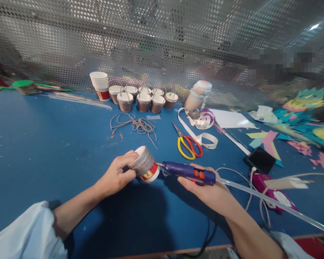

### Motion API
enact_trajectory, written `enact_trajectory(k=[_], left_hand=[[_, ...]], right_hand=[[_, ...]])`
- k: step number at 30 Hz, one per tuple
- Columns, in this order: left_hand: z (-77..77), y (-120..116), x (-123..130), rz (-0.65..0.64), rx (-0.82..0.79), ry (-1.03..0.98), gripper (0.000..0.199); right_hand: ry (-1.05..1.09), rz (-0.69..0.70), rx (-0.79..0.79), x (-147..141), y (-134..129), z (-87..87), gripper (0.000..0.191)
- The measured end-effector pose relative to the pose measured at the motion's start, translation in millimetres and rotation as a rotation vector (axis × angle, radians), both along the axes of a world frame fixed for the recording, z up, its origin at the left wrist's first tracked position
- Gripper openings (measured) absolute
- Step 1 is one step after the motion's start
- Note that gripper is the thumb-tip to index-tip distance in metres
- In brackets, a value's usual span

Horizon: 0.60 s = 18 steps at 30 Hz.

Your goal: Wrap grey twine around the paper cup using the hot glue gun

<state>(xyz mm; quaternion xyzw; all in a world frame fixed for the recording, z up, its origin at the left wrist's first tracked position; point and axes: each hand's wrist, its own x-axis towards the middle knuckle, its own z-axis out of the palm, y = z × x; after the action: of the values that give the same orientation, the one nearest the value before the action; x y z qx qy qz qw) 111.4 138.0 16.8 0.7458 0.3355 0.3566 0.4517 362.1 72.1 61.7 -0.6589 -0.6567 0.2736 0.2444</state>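
Two objects are held above the blue surface (56,144); a tilted paper cup (143,162), partly wrapped in grey cord, is clasped between thumb and fingers of the left grip (116,177); a blue glue gun (181,172) is grasped by the right grip (214,192), its nozzle pointed at the cup's side near the red band; whether contact is made cannot be told; beyond, loose cord (140,125) and scissors (183,137) are laid; wrapped cups (144,105) are grouped beside stacked cups (100,85).
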Motion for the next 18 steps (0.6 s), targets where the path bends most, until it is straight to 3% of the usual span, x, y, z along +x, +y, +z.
enact_trajectory(k=[5, 10, 18], left_hand=[[0.9, 0, 1, -0.006, 0.005, -0.013, 0.015], [-0.2, 0, 1, -0.016, 0.033, -0.031, 0.015], [1.6, 0, 0, -0.026, 0.013, -0.052, 0.012]], right_hand=[[-0.02, -0.033, -0.025, -1, -2, 2.6, 0.029], [-0.008, -0.111, 0.028, 1, -4, -6.3, 0.031], [0.0, 0.007, -0.041, 7, 4, 0.9, 0.028]])
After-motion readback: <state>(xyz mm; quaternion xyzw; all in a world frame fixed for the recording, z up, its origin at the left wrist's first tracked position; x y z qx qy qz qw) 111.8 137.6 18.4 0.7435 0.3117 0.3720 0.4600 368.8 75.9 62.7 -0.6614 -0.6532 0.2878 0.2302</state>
